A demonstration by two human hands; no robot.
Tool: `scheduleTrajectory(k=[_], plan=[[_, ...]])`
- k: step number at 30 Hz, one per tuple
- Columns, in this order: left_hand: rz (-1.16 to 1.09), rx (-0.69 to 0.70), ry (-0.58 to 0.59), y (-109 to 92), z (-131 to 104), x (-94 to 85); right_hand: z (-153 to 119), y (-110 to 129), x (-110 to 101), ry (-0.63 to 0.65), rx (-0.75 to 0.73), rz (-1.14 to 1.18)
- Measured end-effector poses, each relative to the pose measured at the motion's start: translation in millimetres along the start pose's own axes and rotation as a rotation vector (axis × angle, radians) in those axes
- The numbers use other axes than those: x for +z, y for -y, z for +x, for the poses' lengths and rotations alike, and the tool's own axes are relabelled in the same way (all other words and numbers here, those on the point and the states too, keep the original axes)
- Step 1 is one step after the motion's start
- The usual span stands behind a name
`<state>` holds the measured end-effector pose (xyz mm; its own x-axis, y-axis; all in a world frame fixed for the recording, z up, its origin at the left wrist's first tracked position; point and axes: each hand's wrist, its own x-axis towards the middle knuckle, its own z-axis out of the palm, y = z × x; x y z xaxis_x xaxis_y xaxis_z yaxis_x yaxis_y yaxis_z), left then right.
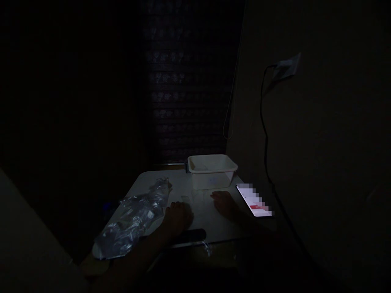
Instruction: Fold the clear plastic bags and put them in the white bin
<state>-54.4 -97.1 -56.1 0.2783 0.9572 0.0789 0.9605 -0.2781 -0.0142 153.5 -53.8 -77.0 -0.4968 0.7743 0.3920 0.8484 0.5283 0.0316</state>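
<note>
The scene is very dark. My left hand is over the front middle of the white table, its fingers curled and closed. A faint, see-through piece of plastic shows at its fingertips; whether the hand grips it is unclear. My right hand is low over the table to the right, fingers pointing left and bent together. Anything in them is too dim to name. Crinkled clear plastic bags lie in a heap left of my left hand. Beyond both hands stands a white plastic tub.
A lit tablet or phone lies at the table's right edge. A dark, flat, long object rests along the front edge. From the wall outlet, a black cable hangs down the right wall. Behind is a dark blind.
</note>
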Motion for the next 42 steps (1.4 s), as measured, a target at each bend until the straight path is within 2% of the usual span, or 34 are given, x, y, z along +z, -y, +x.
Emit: scheduleTrajectory(k=[3, 6, 11, 15, 17, 19, 24, 26, 28, 31, 33, 37, 42], plan=[[-0.042, 0.038, 0.012, -1, 2, 4.0, 12, 21, -8, 0.091, -0.092, 0.006], [-0.124, 0.073, 0.024, -1, 8, 6.6, 19, 35, -7, 0.170, -0.118, -0.011], [-0.283, 0.021, 0.037, -4, 21, 6.5, 28, 35, 4, 0.145, 0.080, 0.235], [-0.388, 0.160, -0.005, 0, 20, 12.7, 37, 34, 9, 0.139, 0.228, 0.428], [-0.459, 0.245, -0.024, 2, 15, 16.5, 40, 34, 10, 0.141, 0.245, 0.457], [-0.564, 0.274, -0.017, 3, 10, 18.7, 40, 35, 9, 0.127, 0.251, 0.453], [-0.786, 0.128, -0.010, 4, 6, 14.9, 34, 33, 0, 0.098, 0.302, 0.357], [-0.756, 0.152, -0.024, 6, 5, 11.6, 31, 33, -5, 0.077, 0.314, 0.284], [-0.601, 0.231, -0.024, 9, 3, 10.2, 29, 34, -10, 0.058, 0.284, 0.207], [-0.294, 0.296, 0.037, 11, -2, 14.4, 25, 40, -14, 0.069, 0.128, 0.135], [-0.174, 0.300, 0.091, 11, -5, 19.3, 19, 46, -13, 0.083, 0.000, 0.116], [-0.089, 0.333, 0.115, 10, -8, 22.8, 1, 56, -6, 0.093, -0.115, 0.056], [-0.065, 0.344, 0.156, 9, -9, 16.2, -15, 51, 5, 0.102, -0.092, -0.010]])
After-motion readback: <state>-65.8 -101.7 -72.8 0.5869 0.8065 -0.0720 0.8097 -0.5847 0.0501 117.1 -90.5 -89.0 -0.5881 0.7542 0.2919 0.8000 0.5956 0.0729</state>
